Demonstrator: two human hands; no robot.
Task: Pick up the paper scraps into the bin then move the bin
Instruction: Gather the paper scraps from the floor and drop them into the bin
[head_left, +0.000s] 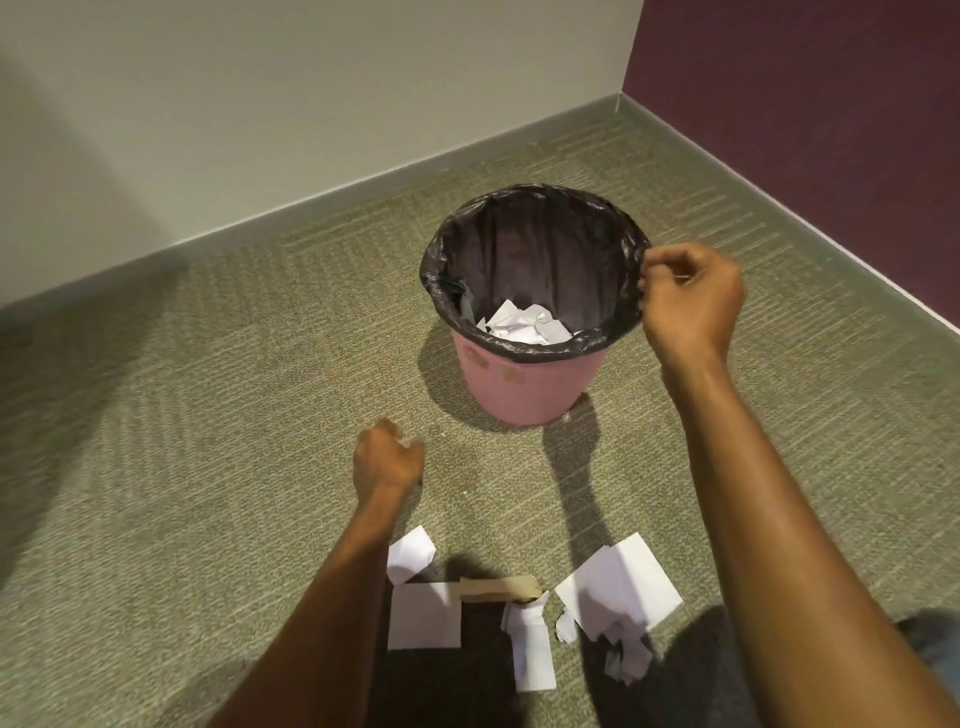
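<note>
A pink bin (524, 379) lined with a black bag (535, 244) stands on the carpet, with crumpled white paper (522, 325) inside it. My right hand (691, 301) hovers at the bin's right rim, fingers curled with nothing visible in them. My left hand (387, 460) is a loose fist low over the carpet, left of the bin's base, holding nothing I can see. Several white paper scraps (618, 584) and a brown cardboard strip (498, 590) lie on the floor near me, between my forearms.
The bin sits near a room corner: a pale wall (260, 104) runs behind it and a dark purple wall (831, 104) stands on the right. Green-grey carpet (208, 415) stretches to the left. My knee (935, 644) shows at the lower right.
</note>
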